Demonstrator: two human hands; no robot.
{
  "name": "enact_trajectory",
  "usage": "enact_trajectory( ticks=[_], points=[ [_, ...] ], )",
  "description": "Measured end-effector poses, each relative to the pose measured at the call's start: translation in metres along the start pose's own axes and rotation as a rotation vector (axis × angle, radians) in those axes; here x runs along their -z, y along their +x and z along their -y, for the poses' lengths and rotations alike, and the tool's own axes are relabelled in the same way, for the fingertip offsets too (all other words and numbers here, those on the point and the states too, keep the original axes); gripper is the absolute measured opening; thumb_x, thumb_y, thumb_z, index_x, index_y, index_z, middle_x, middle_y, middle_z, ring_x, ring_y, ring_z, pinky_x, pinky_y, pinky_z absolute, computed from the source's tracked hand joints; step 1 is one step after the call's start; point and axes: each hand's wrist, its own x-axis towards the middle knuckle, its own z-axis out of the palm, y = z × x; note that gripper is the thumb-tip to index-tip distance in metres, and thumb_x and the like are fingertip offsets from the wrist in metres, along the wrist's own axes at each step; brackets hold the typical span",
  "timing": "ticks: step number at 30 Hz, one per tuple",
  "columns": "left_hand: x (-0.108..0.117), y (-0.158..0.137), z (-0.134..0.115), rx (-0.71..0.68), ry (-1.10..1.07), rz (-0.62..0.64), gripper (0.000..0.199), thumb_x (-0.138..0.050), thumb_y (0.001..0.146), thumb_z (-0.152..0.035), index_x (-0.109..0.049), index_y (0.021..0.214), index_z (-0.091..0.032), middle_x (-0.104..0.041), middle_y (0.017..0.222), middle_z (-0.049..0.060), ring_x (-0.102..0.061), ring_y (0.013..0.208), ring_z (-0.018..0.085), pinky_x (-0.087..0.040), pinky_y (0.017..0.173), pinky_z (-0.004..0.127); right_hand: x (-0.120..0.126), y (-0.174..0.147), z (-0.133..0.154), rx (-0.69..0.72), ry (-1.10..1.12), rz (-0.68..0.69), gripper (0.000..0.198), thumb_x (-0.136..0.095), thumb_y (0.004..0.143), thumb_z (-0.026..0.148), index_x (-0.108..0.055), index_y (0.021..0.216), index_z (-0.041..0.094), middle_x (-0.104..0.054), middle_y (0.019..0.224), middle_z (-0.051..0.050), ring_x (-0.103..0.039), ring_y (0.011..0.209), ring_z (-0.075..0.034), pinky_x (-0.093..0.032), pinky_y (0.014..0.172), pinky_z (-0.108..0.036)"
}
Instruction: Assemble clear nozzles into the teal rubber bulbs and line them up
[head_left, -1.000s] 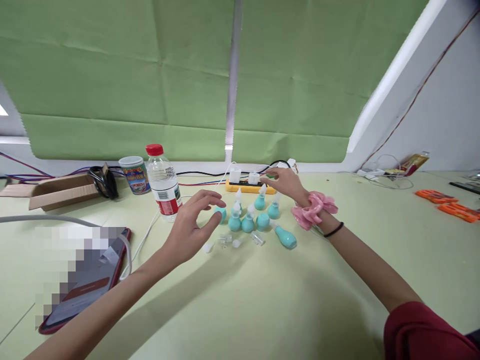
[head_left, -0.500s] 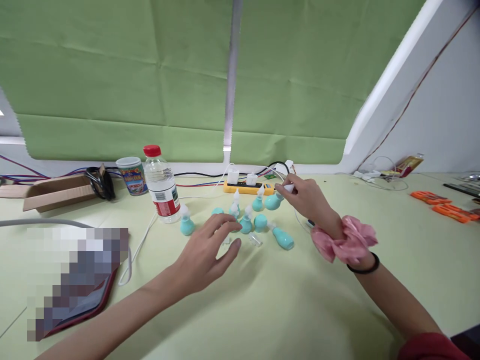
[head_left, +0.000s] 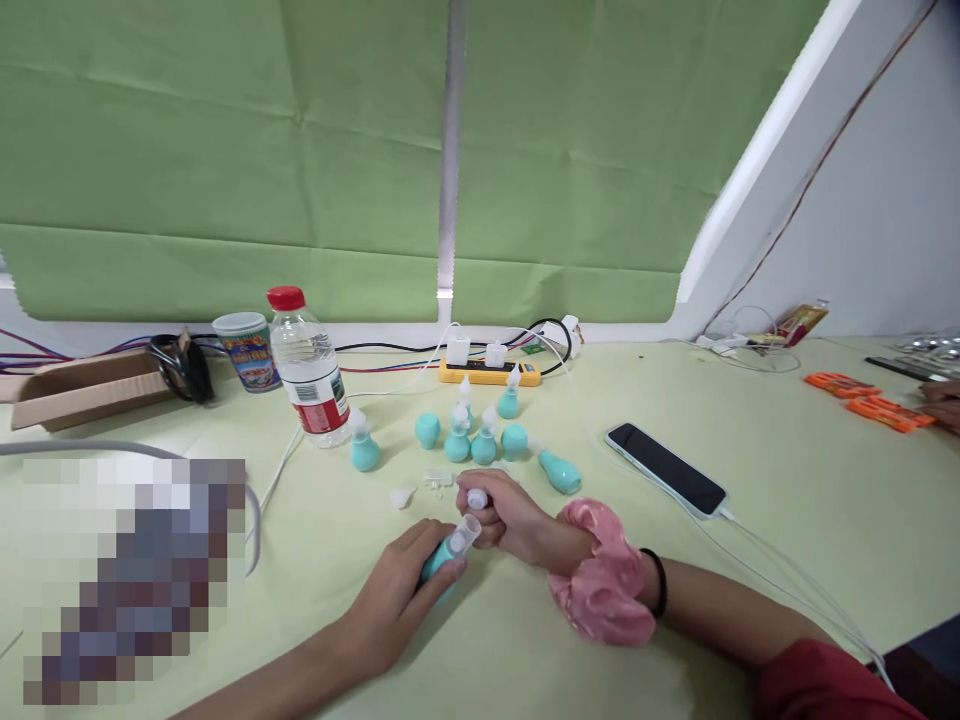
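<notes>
My left hand (head_left: 394, 600) is wrapped round a teal squeeze bulb (head_left: 441, 558), which tilts up to the right with a clear open collar at its mouth. Close above the collar, the closed fingers of my right hand (head_left: 517, 515) grip a small white nozzle part (head_left: 477, 497). A loose whitish cone tip (head_left: 403, 496) lies beyond my left hand, beside small clear plastic pieces (head_left: 439, 479). Behind my hands stand several teal bulbs, one with a tip (head_left: 365, 452) and one without (head_left: 427, 430). Another tipped bulb (head_left: 560, 472) lies on its side.
A red-capped bottle (head_left: 309, 385), a printed tub (head_left: 247, 352) and a cardboard tray (head_left: 90, 390) stand back left. A yellow power strip (head_left: 489, 373) lies behind the bulbs. On the right are a cabled phone (head_left: 666, 468), orange pieces (head_left: 870, 395) and another person's hand (head_left: 943, 400).
Both hands have drawn together near the front. The bulb my right hand held by its tip at the back is gone from there; my left hand, previously open, now grips a bulb. The phone is uncovered.
</notes>
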Motion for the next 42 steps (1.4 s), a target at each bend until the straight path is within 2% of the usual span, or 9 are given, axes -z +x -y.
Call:
enact_trajectory(
  ticks=[4,7,19,25,30,34,38,40,42],
  points=[
    [0.002,-0.002,0.011,0.148,-0.114,-0.103,0.028,-0.037,0.082,-0.038,-0.050,0.072,-0.015,-0.042,0.060,-0.003,-0.036,0.056,0.010,-0.031,0.051,0.020,0.007,0.006,-0.009,-0.121,0.203,0.096,0.022,-0.035,0.082,0.031,-0.043,0.066,0.019,-0.016,0.036,0.011,-0.008,0.033,-0.004,-0.009,0.034,-0.018],
    [0.003,-0.001,0.011,0.153,-0.147,-0.100,0.025,-0.043,0.079,-0.038,-0.054,0.082,-0.015,-0.049,0.066,-0.002,-0.040,0.061,0.011,-0.033,0.057,0.020,0.008,0.005,-0.013,-0.127,0.234,0.135,0.020,-0.034,0.083,0.033,-0.043,0.071,0.020,-0.018,0.037,0.011,-0.008,0.033,-0.004,-0.009,0.035,-0.018],
    [0.002,0.000,0.007,0.152,-0.136,-0.098,0.029,-0.044,0.078,-0.036,-0.063,0.087,-0.016,-0.060,0.072,-0.002,-0.048,0.066,0.014,-0.037,0.059,0.020,-0.005,0.007,-0.024,0.053,0.094,-0.133,0.031,-0.043,0.076,0.046,-0.037,0.063,0.019,-0.022,0.033,0.013,-0.012,0.030,-0.002,-0.008,0.033,-0.016],
    [0.003,-0.001,0.006,0.128,-0.095,-0.129,0.030,-0.045,0.076,-0.037,-0.065,0.081,-0.015,-0.061,0.069,-0.001,-0.049,0.062,0.014,-0.038,0.055,0.020,-0.007,0.008,-0.025,0.051,0.072,-0.163,0.033,-0.045,0.074,0.048,-0.036,0.062,0.019,-0.023,0.033,0.013,-0.013,0.029,-0.001,-0.007,0.032,-0.016],
    [0.000,-0.002,0.011,0.112,0.027,-0.216,0.026,-0.048,0.075,-0.036,-0.063,0.090,-0.020,-0.055,0.067,0.001,-0.049,0.063,0.014,-0.040,0.058,0.023,-0.006,0.009,-0.023,0.044,0.092,-0.168,0.032,-0.046,0.074,0.047,-0.036,0.063,0.019,-0.022,0.033,0.013,-0.012,0.029,-0.002,-0.007,0.033,-0.016],
    [-0.003,-0.003,0.022,0.004,0.166,-0.318,0.024,-0.054,0.072,-0.029,-0.062,0.094,-0.023,-0.043,0.069,0.000,-0.047,0.064,0.012,-0.040,0.055,0.022,-0.003,0.009,-0.023,0.046,0.121,-0.161,0.029,-0.044,0.076,0.043,-0.035,0.064,0.019,-0.023,0.034,0.012,-0.014,0.029,-0.002,-0.009,0.033,-0.017],
    [0.008,-0.001,0.029,-0.300,0.552,-0.335,0.025,-0.046,0.077,-0.015,-0.059,0.097,-0.021,-0.047,0.079,0.004,-0.047,0.069,0.013,-0.039,0.056,0.023,0.000,0.009,-0.024,0.053,0.196,-0.117,0.026,-0.043,0.078,0.040,-0.036,0.065,0.019,-0.028,0.036,0.011,-0.022,0.030,-0.003,-0.014,0.036,-0.018],
    [0.019,0.002,0.026,-0.491,0.887,-0.266,0.027,-0.041,0.078,-0.008,-0.060,0.094,-0.020,-0.052,0.082,0.005,-0.047,0.073,0.016,-0.037,0.058,0.027,0.002,0.009,-0.024,0.051,0.233,-0.116,0.025,-0.044,0.078,0.039,-0.037,0.065,0.018,-0.029,0.038,0.010,-0.025,0.032,-0.003,-0.016,0.038,-0.018],
    [0.030,0.006,0.019,-0.598,1.106,-0.111,0.024,-0.042,0.076,-0.004,-0.062,0.079,-0.018,-0.055,0.079,0.005,-0.048,0.071,0.017,-0.036,0.058,0.029,0.003,0.010,-0.024,0.055,0.253,-0.132,0.023,-0.044,0.078,0.037,-0.038,0.066,0.018,-0.031,0.039,0.010,-0.026,0.034,-0.004,-0.017,0.039,-0.019]
  ],
)
